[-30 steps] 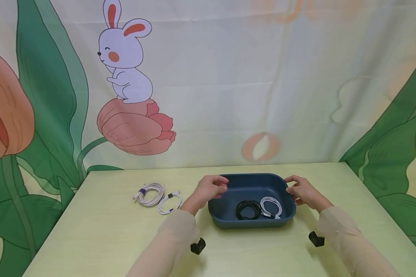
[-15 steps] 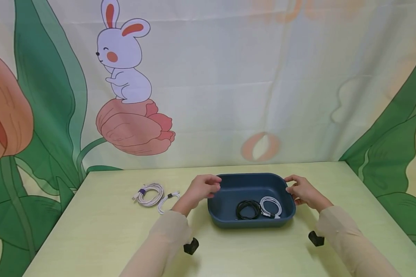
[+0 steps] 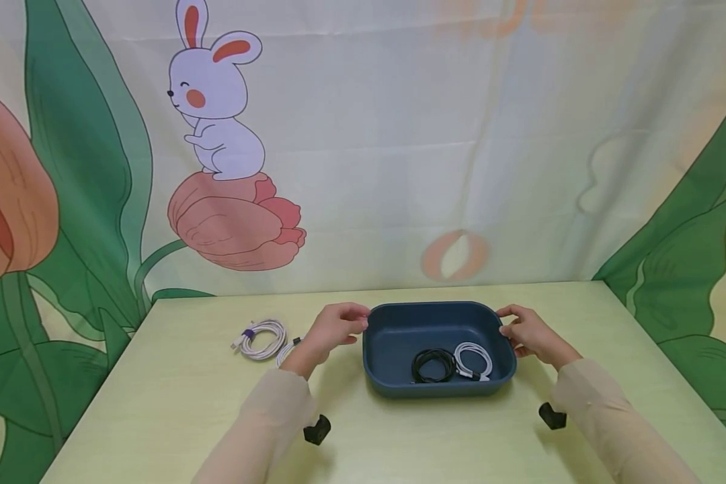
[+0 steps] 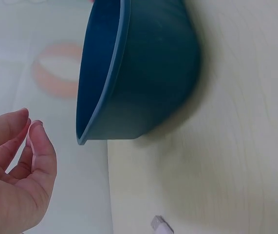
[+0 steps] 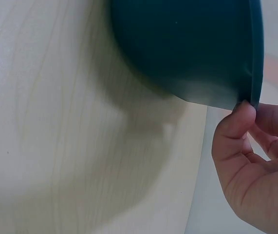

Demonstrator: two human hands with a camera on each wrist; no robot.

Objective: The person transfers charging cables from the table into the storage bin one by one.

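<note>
A dark blue plastic bin [image 3: 393,343] stands on the table, holding a coiled black cable [image 3: 421,377] and a coiled white cable [image 3: 489,359] side by side. My right hand [image 3: 535,338] pinches the bin's right rim between thumb and fingers; the right wrist view shows the thumb [image 5: 241,119] against the outer wall. Just off the left end is my left hand [image 3: 329,331], fingers loosely bent and holding nothing. The left wrist view shows a gap between that hand [image 4: 24,183] and the bin's rim [image 4: 107,92].
Left of the bin lie a larger white cable coil [image 3: 266,338] with a purple tie and a smaller white coil [image 3: 284,351], partly hidden by my left hand. A printed curtain [image 3: 363,168] hangs behind the table [image 3: 169,403]. Black wrist pieces [image 3: 317,430] stick out below both sleeves.
My left hand has moved left, from over the bin's left end to outside it, covering more of the smaller white coil. The right hand and the bin have stayed in place.
</note>
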